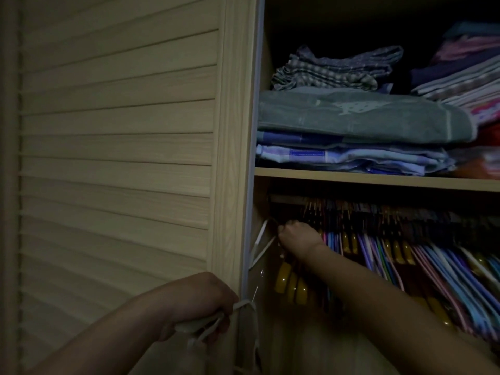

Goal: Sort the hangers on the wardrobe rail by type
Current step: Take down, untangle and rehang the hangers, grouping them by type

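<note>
Under the shelf runs a wooden wardrobe rail [286, 199] packed with hangers. Yellow-brown wooden hangers [290, 282] hang at its left end, and several coloured plastic hangers [433, 266] fill the right. A white hanger [260, 242] hangs at the far left, by the wardrobe's side wall. My right hand [296, 239] reaches in below the rail, its fingers curled round the tops of the hangers at the left end. My left hand [201, 307] is low, outside the wardrobe, gripping a bundle of white hangers [216, 324].
A closed slatted door [116, 158] fills the left half of the view. Its frame post [238, 158] stands right beside my left hand. The shelf [378, 180] above the rail carries stacks of folded clothes [357, 123]. The scene is dim.
</note>
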A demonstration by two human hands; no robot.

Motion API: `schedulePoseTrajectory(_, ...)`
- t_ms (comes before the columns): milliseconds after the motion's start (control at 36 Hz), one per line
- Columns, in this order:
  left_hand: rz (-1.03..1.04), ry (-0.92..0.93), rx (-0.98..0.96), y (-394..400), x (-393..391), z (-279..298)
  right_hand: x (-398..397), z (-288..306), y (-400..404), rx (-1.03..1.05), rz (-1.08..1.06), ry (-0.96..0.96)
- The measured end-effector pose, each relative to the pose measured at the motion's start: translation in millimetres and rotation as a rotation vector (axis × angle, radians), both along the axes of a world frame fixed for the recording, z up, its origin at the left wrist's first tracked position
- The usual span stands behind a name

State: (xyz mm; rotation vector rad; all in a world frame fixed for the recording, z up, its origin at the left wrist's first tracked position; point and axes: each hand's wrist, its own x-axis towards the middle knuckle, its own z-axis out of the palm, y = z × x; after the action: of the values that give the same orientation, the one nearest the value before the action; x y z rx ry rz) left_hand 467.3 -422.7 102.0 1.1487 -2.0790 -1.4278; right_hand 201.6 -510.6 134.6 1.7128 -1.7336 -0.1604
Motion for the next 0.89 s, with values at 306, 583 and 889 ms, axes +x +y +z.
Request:
schedulePoseTrajectory(306,-0.001,0.035,-0.032,4.4,-3.2,-2.6,-15.1,-1.4,18.5,0.026,-0.072,0.106)
schedulePoseTrajectory(583,-0.018,0.071,-0.058,9.8,-16.5,-10.2,-38.0,-3.8,42.1,0.0,-0.117,0.063)
schedulePoseTrajectory(889,0.135,0.191,-0.084,-2.1,-73.2,-12.9,-46.2,-4.1,53.6,-0.025,-0.091,-0.146)
